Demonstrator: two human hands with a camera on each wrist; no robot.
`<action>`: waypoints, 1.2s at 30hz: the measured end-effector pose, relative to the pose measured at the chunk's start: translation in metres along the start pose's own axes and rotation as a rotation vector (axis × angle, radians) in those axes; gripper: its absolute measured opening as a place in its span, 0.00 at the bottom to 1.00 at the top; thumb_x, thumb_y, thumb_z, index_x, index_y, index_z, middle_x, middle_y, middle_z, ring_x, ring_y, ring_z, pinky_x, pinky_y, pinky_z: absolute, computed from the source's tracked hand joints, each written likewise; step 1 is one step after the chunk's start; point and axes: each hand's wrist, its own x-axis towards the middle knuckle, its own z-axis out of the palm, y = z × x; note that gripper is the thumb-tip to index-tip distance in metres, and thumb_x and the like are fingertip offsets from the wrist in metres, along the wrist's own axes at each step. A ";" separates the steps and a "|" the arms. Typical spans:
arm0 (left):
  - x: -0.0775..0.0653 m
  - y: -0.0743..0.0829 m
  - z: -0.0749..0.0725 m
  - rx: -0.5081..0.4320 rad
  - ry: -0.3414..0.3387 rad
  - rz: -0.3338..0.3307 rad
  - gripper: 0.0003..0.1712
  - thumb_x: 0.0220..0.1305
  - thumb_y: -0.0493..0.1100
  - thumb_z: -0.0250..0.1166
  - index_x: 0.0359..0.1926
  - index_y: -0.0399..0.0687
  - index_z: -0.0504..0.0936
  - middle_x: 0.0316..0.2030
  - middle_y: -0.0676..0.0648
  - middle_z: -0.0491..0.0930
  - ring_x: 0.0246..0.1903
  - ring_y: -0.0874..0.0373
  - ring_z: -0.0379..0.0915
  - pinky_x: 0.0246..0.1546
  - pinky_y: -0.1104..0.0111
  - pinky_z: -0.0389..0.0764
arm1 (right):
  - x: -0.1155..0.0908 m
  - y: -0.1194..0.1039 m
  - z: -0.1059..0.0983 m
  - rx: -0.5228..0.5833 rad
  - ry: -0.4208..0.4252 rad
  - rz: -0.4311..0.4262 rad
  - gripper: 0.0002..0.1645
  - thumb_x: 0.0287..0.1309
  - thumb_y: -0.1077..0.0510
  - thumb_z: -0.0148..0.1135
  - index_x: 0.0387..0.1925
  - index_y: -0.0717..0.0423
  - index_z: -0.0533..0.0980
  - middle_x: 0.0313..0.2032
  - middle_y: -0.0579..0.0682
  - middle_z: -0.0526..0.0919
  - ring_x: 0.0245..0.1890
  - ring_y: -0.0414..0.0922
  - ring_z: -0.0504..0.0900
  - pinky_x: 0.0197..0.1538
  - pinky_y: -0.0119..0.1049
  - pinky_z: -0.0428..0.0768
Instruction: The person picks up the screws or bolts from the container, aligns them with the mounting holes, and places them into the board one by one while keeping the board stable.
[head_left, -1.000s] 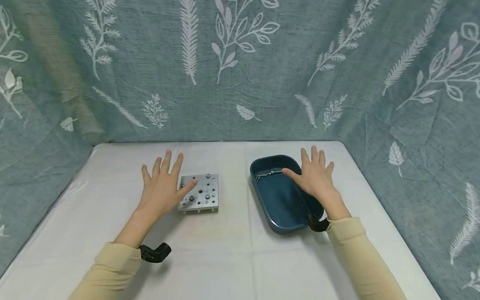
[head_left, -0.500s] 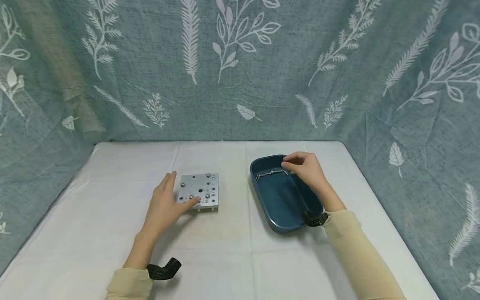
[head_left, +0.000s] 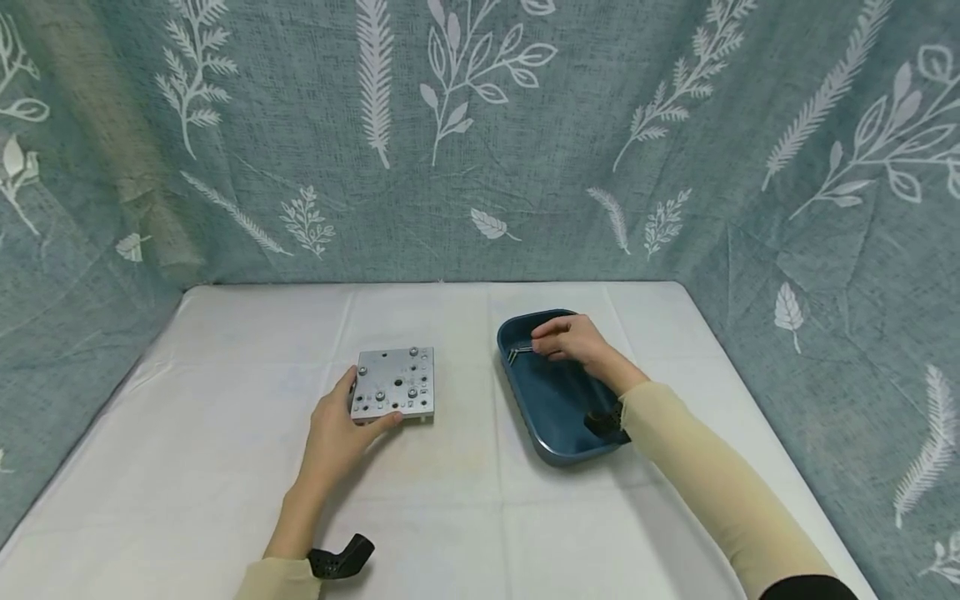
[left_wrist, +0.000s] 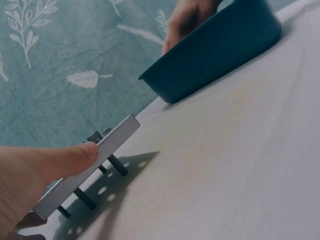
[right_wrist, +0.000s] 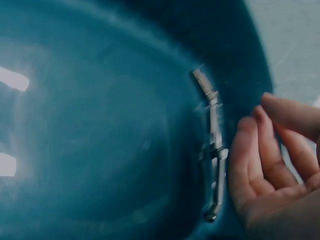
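Observation:
My left hand [head_left: 335,433] grips a square silver metal plate [head_left: 408,367] at its left side, the thumb along the front edge. Holes and several bolt heads dot the plate's top. Beneath it, short pegs [left_wrist: 85,198] stick out, with a shadow on the cloth below. Over the far end of a dark blue tray [head_left: 564,433] is my right hand [head_left: 576,343], fingers loosely bent and holding nothing visible. Thin silver metal pieces [right_wrist: 215,130], like bolts lying end to end, rest in the tray right beside the fingertips; the hand partly hides them in the head view.
A white cloth [head_left: 450,517] covers the table. Grey-green curtains with leaf patterns [head_left: 480,225] hang behind and along both sides. Black wrist cameras sit at both wrists, the left one [head_left: 343,557] low over the cloth.
My left hand has come down from spread fingers above the plate to gripping its side. My right hand has drawn its fingers together and moved left, lower over the tray's metal pieces.

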 end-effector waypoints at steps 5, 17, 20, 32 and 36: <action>-0.004 -0.001 0.003 -0.018 0.017 -0.015 0.59 0.50 0.52 0.79 0.73 0.32 0.56 0.63 0.31 0.68 0.59 0.36 0.65 0.58 0.45 0.66 | 0.009 0.007 0.004 -0.042 -0.041 -0.002 0.15 0.56 0.69 0.69 0.47 0.69 0.81 0.40 0.56 0.85 0.41 0.49 0.85 0.47 0.44 0.82; -0.006 0.002 0.000 -0.002 0.024 -0.025 0.58 0.50 0.52 0.79 0.72 0.31 0.57 0.63 0.30 0.68 0.60 0.35 0.64 0.58 0.45 0.65 | 0.021 0.020 0.017 -0.089 -0.083 -0.047 0.15 0.52 0.71 0.71 0.43 0.64 0.83 0.40 0.55 0.86 0.38 0.48 0.85 0.40 0.41 0.83; -0.006 0.002 0.000 -0.003 0.024 -0.029 0.58 0.50 0.52 0.79 0.72 0.30 0.57 0.63 0.30 0.68 0.60 0.35 0.64 0.58 0.45 0.65 | 0.023 0.021 0.017 -0.102 -0.096 -0.059 0.14 0.52 0.71 0.70 0.43 0.62 0.84 0.40 0.53 0.87 0.38 0.48 0.85 0.39 0.40 0.83; -0.006 -0.002 0.004 -0.007 0.034 -0.038 0.57 0.51 0.52 0.79 0.72 0.32 0.58 0.63 0.31 0.68 0.60 0.37 0.64 0.58 0.46 0.65 | 0.028 0.024 0.017 -0.170 -0.133 -0.133 0.12 0.50 0.75 0.70 0.38 0.67 0.83 0.35 0.57 0.86 0.35 0.48 0.86 0.37 0.38 0.83; -0.005 -0.004 0.004 -0.004 0.037 -0.036 0.57 0.51 0.52 0.79 0.72 0.33 0.58 0.63 0.31 0.68 0.61 0.37 0.64 0.59 0.46 0.65 | 0.030 0.024 0.021 -0.219 -0.113 -0.152 0.11 0.48 0.74 0.72 0.35 0.65 0.84 0.32 0.54 0.86 0.32 0.46 0.85 0.34 0.36 0.82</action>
